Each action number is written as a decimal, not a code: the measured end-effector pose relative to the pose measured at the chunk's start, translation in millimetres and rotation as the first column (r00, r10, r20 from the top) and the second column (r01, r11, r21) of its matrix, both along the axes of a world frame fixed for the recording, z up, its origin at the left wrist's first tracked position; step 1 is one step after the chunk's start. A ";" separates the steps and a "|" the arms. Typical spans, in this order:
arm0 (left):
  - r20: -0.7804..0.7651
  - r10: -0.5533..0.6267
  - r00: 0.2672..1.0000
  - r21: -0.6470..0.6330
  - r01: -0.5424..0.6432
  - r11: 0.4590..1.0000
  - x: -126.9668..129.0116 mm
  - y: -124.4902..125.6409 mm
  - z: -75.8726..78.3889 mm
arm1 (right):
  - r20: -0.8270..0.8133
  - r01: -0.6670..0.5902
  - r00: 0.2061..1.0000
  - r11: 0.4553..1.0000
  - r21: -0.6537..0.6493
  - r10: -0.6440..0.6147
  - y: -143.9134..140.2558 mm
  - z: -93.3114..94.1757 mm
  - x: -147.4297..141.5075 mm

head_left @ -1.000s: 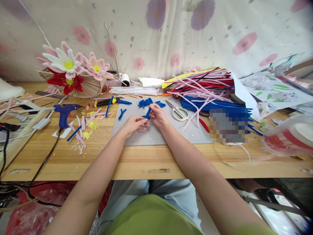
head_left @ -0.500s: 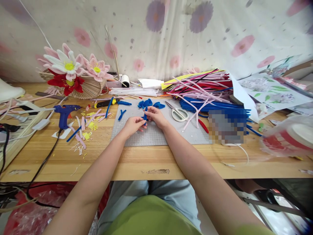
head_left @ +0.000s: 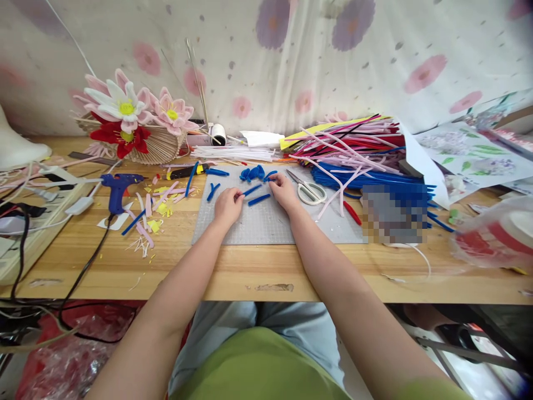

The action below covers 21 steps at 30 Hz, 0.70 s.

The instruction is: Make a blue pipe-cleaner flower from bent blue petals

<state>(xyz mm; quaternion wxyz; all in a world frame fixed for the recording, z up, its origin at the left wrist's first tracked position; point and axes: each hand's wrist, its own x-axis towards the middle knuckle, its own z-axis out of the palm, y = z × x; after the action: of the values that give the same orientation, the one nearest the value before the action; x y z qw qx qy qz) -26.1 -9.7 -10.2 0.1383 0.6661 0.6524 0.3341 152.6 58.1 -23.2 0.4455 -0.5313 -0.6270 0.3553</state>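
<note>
The left hand (head_left: pixel 227 203) is pinching one blue stem (head_left: pixel 252 190) that is slanting up-right toward the right hand (head_left: pixel 283 190), which seems to be gripping another (head_left: pixel 270 177).

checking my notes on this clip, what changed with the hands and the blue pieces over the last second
The hands, held together over the mat on one short blue piece, have moved apart. The left hand now pinches an end of a blue piece; another blue piece lies loose on the grey mat. The right hand reached up to the blue pile; its grip is unclear. Scissors and glue gun stayed put.
</note>
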 end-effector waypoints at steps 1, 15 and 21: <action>0.051 0.009 0.999 -0.005 -0.009 1.000 -2.4 -0.5 0.1 | 0.148 0.068 0.986 0.997 0.038 -0.073 -1.4 0.9 0.6; 0.148 -0.096 0.984 -0.029 0.101 0.994 -1.3 -9.8 6.0 | 0.016 -0.255 0.966 0.946 0.201 0.258 -40.9 10.5 -50.2; 0.365 -0.081 0.927 0.035 0.073 0.997 -9.2 2.1 -7.3 | -0.315 -0.304 0.902 0.952 0.022 0.295 -27.4 5.3 -46.6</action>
<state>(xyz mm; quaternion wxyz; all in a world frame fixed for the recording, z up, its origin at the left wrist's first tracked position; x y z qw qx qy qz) -35.3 -7.5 -17.4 0.2635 0.6185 0.5851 0.4534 105.9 30.7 -17.9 0.4722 -0.3713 -0.6172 0.5082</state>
